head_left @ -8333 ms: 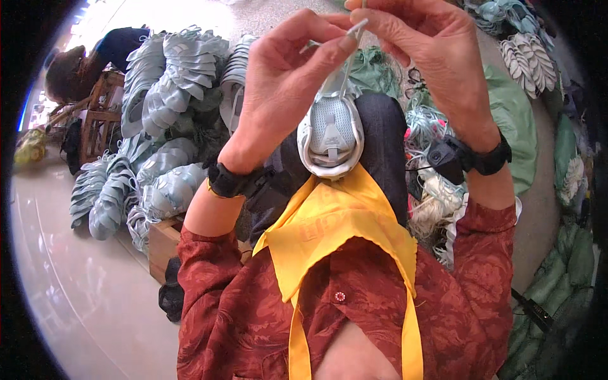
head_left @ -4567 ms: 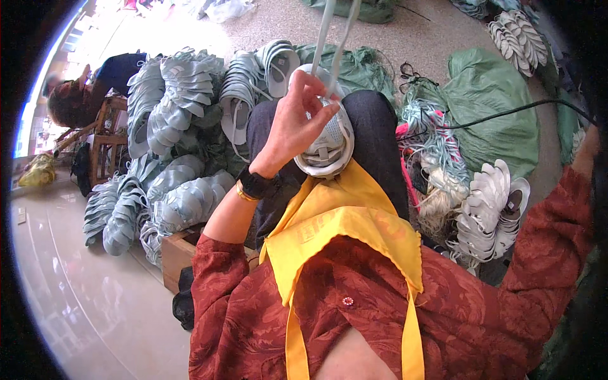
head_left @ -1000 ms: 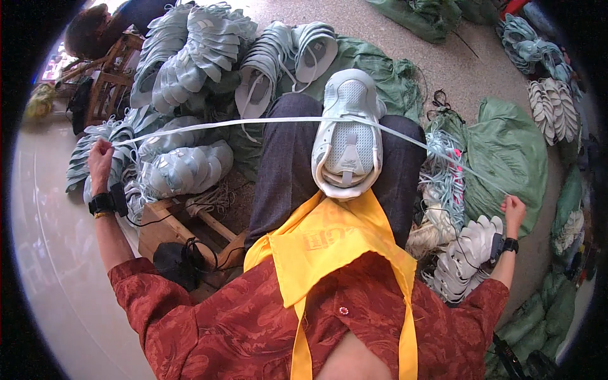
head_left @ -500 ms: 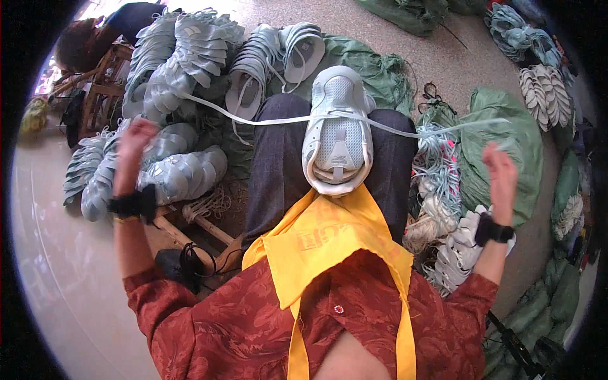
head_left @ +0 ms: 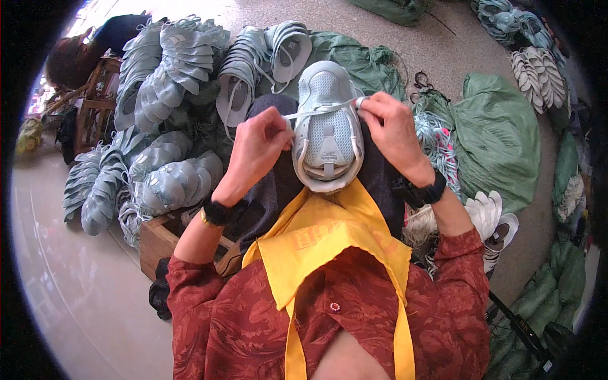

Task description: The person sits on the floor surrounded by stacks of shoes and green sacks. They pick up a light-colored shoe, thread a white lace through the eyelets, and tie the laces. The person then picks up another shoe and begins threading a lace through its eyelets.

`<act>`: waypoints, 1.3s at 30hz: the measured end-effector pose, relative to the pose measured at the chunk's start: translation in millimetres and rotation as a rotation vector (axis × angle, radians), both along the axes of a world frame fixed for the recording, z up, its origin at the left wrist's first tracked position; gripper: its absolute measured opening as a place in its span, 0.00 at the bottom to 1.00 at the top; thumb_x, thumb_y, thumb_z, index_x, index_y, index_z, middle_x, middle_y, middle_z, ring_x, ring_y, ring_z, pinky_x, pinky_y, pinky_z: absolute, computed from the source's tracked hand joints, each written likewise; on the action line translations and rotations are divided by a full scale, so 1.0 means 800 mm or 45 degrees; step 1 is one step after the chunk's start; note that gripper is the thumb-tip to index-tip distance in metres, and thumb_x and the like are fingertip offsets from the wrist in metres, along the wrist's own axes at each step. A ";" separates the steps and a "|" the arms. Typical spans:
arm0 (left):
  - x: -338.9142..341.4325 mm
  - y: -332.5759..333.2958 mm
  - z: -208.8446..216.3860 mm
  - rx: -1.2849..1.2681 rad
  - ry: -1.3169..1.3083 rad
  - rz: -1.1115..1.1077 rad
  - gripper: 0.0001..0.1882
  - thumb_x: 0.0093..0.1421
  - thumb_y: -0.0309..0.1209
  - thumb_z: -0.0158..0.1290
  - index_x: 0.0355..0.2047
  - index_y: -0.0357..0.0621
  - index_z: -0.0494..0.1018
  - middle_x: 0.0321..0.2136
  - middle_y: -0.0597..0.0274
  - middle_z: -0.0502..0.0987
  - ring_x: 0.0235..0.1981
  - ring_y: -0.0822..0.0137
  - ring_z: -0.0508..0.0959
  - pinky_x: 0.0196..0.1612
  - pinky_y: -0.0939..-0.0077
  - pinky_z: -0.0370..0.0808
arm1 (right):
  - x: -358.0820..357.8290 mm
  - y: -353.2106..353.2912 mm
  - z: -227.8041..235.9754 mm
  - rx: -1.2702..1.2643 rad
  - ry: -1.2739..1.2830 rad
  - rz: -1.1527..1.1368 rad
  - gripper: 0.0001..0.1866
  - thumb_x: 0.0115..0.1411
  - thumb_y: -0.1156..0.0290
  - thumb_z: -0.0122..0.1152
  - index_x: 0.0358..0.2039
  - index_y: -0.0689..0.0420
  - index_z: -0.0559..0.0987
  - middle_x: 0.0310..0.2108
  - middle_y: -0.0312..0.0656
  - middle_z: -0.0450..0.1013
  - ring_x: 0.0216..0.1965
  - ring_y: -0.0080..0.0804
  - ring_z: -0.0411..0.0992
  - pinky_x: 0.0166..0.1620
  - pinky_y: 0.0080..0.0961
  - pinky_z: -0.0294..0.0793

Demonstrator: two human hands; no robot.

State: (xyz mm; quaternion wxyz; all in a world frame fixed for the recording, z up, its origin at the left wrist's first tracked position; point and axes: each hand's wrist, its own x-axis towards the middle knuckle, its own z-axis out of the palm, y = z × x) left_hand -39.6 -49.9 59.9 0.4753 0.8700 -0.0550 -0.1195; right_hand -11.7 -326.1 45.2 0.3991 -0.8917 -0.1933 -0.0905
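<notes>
Flanking shoe's (head_left: 329, 140) edges closely; both hands (head_left: 258, 151) (head_left: 394, 130) pinch lace (head_left: 305, 114).

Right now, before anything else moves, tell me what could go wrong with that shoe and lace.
The pale lace could slip free: the left grip and right grip have hold of it, one on each side of the shoe.

The shoe might twist or slide if the pull is uneven, since it rests on the dark trousers with both hands at the lace.
</notes>
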 end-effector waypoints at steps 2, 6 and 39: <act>0.013 -0.005 -0.006 0.001 -0.077 0.043 0.04 0.63 0.19 0.55 0.32 0.34 0.70 0.29 0.59 0.82 0.30 0.75 0.82 0.33 0.79 0.80 | 0.006 0.003 0.003 0.147 0.096 -0.016 0.10 0.58 0.80 0.63 0.41 0.61 0.85 0.31 0.48 0.79 0.30 0.40 0.79 0.36 0.28 0.78; 0.027 -0.018 -0.012 -0.183 -0.114 0.149 0.04 0.63 0.19 0.56 0.32 0.34 0.71 0.28 0.60 0.82 0.31 0.75 0.82 0.35 0.79 0.81 | 0.005 0.006 -0.017 0.731 0.482 -0.053 0.11 0.60 0.82 0.63 0.44 0.63 0.85 0.36 0.40 0.82 0.33 0.23 0.80 0.39 0.19 0.80; 0.038 -0.016 -0.036 -0.577 -0.018 0.213 0.03 0.64 0.19 0.57 0.34 0.36 0.73 0.34 0.59 0.82 0.35 0.72 0.83 0.42 0.77 0.82 | 0.012 0.007 -0.012 0.657 0.666 0.026 0.05 0.60 0.80 0.66 0.38 0.62 0.83 0.32 0.32 0.81 0.34 0.15 0.77 0.39 0.16 0.77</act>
